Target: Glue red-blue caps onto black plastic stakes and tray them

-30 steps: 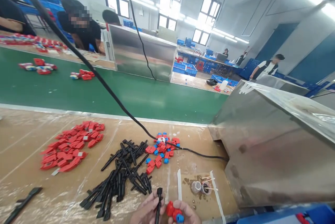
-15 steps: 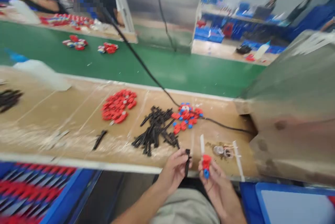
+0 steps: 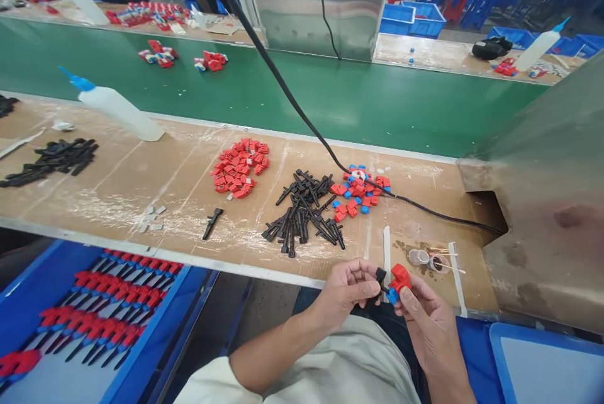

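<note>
My left hand [image 3: 348, 291] is closed around a black plastic stick [image 3: 378, 283], pinching it near its top end. My right hand [image 3: 422, 319] grips a red and blue plastic piece [image 3: 397, 281] right beside the stick; the two parts touch between my hands at the bench's near edge. On the bench beyond lie a pile of black sticks [image 3: 302, 212], a heap of red and blue pieces [image 3: 358, 193] and a heap of red caps [image 3: 238, 168].
A black cable [image 3: 302, 114] crosses the green conveyor belt [image 3: 330, 102]. A white squeeze bottle [image 3: 117, 111] lies at the left. A blue bin [image 3: 89, 322] of finished red-black parts sits below left, a metal housing [image 3: 552, 190] at right. Other people work across the belt.
The view has tilted down and pulled back. My hands have brought the black stick and the red and blue piece together; before they were slightly apart.
</note>
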### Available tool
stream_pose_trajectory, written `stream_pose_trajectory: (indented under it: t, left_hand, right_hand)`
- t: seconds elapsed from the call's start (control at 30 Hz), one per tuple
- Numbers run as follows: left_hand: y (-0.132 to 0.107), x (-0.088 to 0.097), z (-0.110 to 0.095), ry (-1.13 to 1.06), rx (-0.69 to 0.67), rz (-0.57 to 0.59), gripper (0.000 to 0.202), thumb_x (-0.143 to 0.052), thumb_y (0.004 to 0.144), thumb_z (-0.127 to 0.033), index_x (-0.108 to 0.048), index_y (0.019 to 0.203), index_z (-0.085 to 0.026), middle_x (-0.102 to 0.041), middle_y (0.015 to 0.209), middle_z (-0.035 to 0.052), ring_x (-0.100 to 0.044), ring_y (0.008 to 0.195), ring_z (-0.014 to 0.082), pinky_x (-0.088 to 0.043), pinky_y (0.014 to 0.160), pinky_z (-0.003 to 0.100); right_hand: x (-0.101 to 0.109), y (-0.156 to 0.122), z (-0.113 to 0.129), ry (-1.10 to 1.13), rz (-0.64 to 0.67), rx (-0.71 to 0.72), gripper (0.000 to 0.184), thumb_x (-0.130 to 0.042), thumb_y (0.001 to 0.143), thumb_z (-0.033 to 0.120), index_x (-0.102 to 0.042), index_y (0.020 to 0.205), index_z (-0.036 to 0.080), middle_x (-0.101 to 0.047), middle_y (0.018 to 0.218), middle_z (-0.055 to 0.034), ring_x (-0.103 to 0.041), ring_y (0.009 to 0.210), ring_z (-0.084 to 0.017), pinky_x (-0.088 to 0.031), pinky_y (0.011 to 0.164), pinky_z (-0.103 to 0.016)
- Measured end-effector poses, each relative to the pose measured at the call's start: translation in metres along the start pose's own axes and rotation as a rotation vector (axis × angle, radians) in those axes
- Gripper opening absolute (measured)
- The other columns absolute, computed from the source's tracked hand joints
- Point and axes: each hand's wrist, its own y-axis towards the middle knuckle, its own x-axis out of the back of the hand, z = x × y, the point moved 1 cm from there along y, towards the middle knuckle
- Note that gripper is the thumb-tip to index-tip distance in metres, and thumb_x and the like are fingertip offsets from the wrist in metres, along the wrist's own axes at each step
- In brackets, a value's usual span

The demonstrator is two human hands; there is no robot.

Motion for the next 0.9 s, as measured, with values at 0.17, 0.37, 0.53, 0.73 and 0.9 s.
stream_pose_trajectory:
  t: [0.17, 0.37, 0.53, 0.73, 0.9]
  left_hand:
    - [-0.001, 0.003, 0.002, 0.104, -0.071, -0.015, 0.053, -0.094, 0.057, -0.052, -0.067, 0.083, -0.015, -0.061, 0.061, -0.0018, -0.054, 0.050, 0.0102, -0.032, 0.044, 0.021]
    - [-0.002, 0.010, 0.003, 0.181, -0.063, 0.042, 0.052, -0.092, 0.062, -0.055, -0.067, 0.083, -0.015, -0.065, 0.063, 0.0006, -0.057, 0.053, 0.0115, -0.037, 0.048, 0.021]
    - [-0.001, 0.013, 0.001, 0.198, -0.043, 0.070, 0.055, -0.093, 0.060, -0.057, -0.065, 0.081, -0.015, -0.065, 0.064, 0.0002, -0.054, 0.053, 0.0093, -0.039, 0.050, 0.021]
    - [-0.002, 0.014, 0.000, 0.195, -0.038, 0.095, 0.055, -0.093, 0.061, -0.057, -0.065, 0.081, -0.015, -0.063, 0.064, -0.0005, -0.051, 0.053, 0.0084, -0.039, 0.051, 0.021]
    - [-0.003, 0.014, 0.002, 0.194, -0.066, 0.121, 0.051, -0.093, 0.063, -0.055, -0.066, 0.078, -0.014, -0.062, 0.064, -0.0016, -0.045, 0.051, 0.0064, -0.038, 0.054, 0.022]
  right_hand:
    - [0.006, -0.001, -0.002, -0.105, 0.010, -0.016, 0.052, -0.093, 0.068, 0.051, -0.080, 0.105, 0.016, -0.072, 0.078, -0.0072, -0.059, 0.057, -0.015, -0.049, 0.048, -0.025]
    - [0.003, -0.006, 0.008, -0.222, 0.069, 0.022, 0.046, -0.087, 0.077, 0.051, -0.077, 0.106, 0.017, -0.072, 0.082, -0.0071, -0.058, 0.058, -0.014, -0.050, 0.049, -0.024]
    - [-0.003, -0.005, 0.012, -0.278, 0.099, 0.064, 0.041, -0.085, 0.079, 0.051, -0.075, 0.102, 0.017, -0.068, 0.072, -0.0039, -0.057, 0.055, -0.014, -0.048, 0.047, -0.023]
    - [-0.012, -0.007, 0.013, -0.305, 0.060, 0.094, 0.045, -0.083, 0.079, 0.057, -0.075, 0.098, 0.017, -0.066, 0.067, -0.0031, -0.057, 0.052, -0.014, -0.049, 0.046, -0.024]
    - [-0.016, -0.011, 0.007, -0.310, 0.046, 0.127, 0.044, -0.081, 0.081, 0.056, -0.073, 0.099, 0.017, -0.067, 0.069, -0.0036, -0.057, 0.053, -0.013, -0.049, 0.047, -0.024]
